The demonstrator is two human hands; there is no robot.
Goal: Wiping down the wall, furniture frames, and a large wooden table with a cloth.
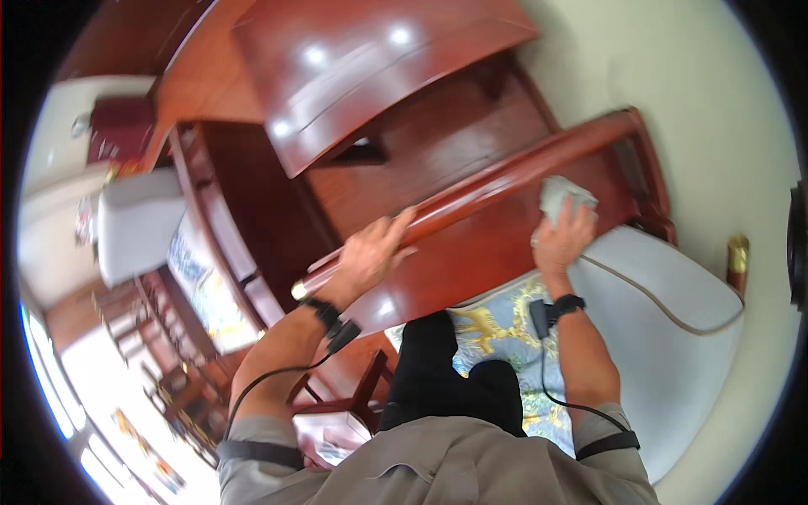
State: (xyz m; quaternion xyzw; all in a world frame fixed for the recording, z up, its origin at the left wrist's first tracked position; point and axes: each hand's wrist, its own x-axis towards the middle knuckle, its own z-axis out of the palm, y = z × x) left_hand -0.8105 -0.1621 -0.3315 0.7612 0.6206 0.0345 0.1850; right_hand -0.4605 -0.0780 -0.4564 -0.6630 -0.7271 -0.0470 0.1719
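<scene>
Gripping pale cloth (pixel 555 192) beneath right hand (pixel 564 241), some jutting ahead, against red panel (pixel 475 257); left hand (pixel 368 255) closed around rail (pixel 505 175).

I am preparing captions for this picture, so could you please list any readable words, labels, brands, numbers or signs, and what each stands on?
None can be read.
The pale cloth under the right hand, the red wooden panel and the patterned cushion show no legible lettering.
The left background is too blurred to tell.

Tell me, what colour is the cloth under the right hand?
The cloth looks pale grey, seen in the head view.
</scene>
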